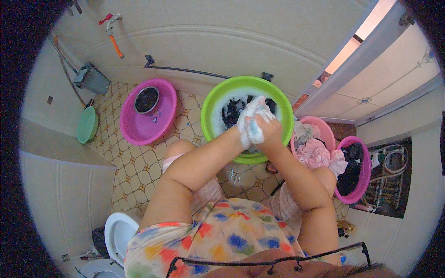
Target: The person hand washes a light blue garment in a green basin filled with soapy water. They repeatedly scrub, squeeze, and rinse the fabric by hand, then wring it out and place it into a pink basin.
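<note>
Both my hands are together over a lime-green basin (287, 99) on the floor. They are closed around a bunched cloth (257, 106), whitish with pale blue patches and thick with suds. My left hand (249, 130) is coated in white foam, which hides most of its fingers. Pressed against it from the right, my right hand (269, 129) grips the same cloth. Below them, dark wet clothes (233, 111) lie in sudsy water inside the basin.
To the left sit a magenta basin (132, 125) with a dark round bowl (147, 99) and a small green basin (88, 125). On the right are a pink basin (324, 129) of light laundry and a magenta basin (364, 180) of dark clothes. A toilet (120, 234) stands at lower left.
</note>
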Demonstrator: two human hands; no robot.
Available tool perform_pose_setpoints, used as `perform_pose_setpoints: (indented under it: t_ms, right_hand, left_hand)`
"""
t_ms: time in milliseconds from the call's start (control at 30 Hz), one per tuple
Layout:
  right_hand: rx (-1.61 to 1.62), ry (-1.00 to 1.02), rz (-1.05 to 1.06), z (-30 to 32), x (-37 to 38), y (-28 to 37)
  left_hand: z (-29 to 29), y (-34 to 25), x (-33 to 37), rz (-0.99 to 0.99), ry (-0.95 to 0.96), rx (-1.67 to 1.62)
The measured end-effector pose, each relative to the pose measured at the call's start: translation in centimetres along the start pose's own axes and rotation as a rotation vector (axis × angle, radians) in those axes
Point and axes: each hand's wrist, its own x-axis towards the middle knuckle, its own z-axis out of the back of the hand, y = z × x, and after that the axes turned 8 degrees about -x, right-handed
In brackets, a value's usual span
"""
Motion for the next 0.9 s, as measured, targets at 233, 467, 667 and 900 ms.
perform_pose_setpoints:
  t_ms: [233,467,667,900]
  right_hand:
    - [0.085,0.099,-0.371,0.7,1.2,-2.6]
    - [-0.044,0.115,-0.072,0.2,0.3,0.3]
    - [0.236,-0.038,-0.487,0.7,2.2,-5.6]
    - [1.093,-0.285,-0.983,1.9,1.9,-8.3]
  left_hand:
    - [-5.3,3.2,-0.3,-0.232,-0.287,0.356]
    - [-1.8,0.5,-0.1,0.283,0.244,-0.180]
    - [-5.7,3.6,-0.3,-0.126,-0.190,0.330]
    - [-5.6,1.4,-1.7,-0.230,-0.246,0.596]
